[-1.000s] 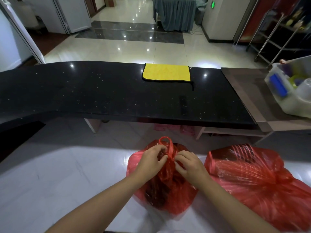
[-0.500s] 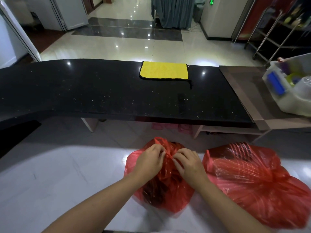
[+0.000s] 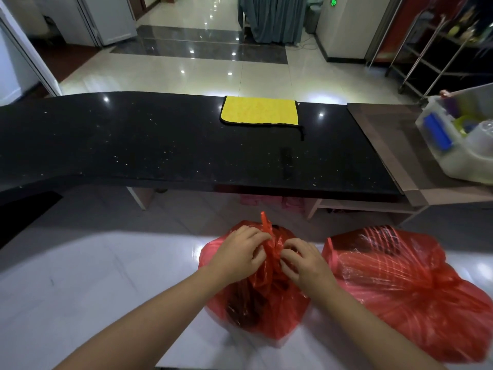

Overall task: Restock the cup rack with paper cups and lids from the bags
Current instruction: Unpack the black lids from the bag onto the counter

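- Left hand (image 3: 241, 253): fingers (image 3: 260, 237) curled round the gathered neck of the near red bag (image 3: 256, 303), pinching the twisted plastic from the left side.
- Right hand (image 3: 306, 263): fingers (image 3: 289, 248) curled onto the same neck from the right, pinching the plastic just below the knot. The two hands sit just beside each other, with the twist of plastic between them.
- A short red tail of the knot (image 3: 264, 222) stands up above the left hand's knuckles, roughly upright.
- Near red bag: sits on the white bench (image 3: 93, 276) directly in front of the person, tied shut at the top. Dark contents show through the translucent plastic low on its left side; cannot tell what they are.
- Second red bag (image 3: 408, 289): lies on the white bench just right of the first, larger and slumped toward the right. Ribbed stacks wrapped in clear film show through its upper part; cannot tell whether cups or lids. Neither hand touches it.
- Black bench (image 3: 160, 145): runs across the view beyond the white bench, speckled and glossy, with ceiling lights reflected in it.
- Yellow cloth (image 3: 260, 110): lies flat on the far edge of the black bench, with a dark border and a dark cord trailing off its right corner.
- Clear plastic tub (image 3: 458, 161): stands at far right on a brown surface, well apart from the bags, holding a blue item and other pieces too blurred to identify.
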Action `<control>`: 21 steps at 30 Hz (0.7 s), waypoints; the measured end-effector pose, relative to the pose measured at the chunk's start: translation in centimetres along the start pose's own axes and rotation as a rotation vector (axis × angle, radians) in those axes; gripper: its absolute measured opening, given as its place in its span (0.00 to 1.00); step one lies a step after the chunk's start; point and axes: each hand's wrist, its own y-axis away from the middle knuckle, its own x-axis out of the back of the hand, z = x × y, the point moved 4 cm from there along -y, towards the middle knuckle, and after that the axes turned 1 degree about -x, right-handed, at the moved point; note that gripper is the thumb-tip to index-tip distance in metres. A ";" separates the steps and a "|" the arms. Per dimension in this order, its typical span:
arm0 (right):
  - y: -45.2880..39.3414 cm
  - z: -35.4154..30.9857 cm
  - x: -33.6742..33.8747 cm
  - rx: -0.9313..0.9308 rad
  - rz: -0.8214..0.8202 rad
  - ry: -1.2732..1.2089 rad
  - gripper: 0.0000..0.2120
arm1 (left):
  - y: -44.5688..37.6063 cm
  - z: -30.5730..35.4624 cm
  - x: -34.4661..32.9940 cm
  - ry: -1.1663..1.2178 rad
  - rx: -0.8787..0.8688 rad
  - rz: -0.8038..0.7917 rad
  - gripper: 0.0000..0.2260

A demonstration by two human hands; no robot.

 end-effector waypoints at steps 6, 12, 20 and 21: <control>-0.5 -0.5 -0.3 -0.046 0.034 0.014 0.11 | -0.7 -0.8 -0.4 -0.106 -0.059 -0.021 0.14; -1.4 -1.1 -0.2 -0.031 0.132 0.022 0.05 | 0.1 -1.4 0.6 -0.132 0.028 0.151 0.09; -0.4 0.3 -1.1 -0.020 -0.009 0.010 0.05 | 0.4 -4.2 1.3 0.106 0.597 0.112 0.06; -0.5 0.3 -1.0 -0.025 -0.019 0.011 0.07 | 0.3 -4.0 1.2 0.073 0.534 0.076 0.08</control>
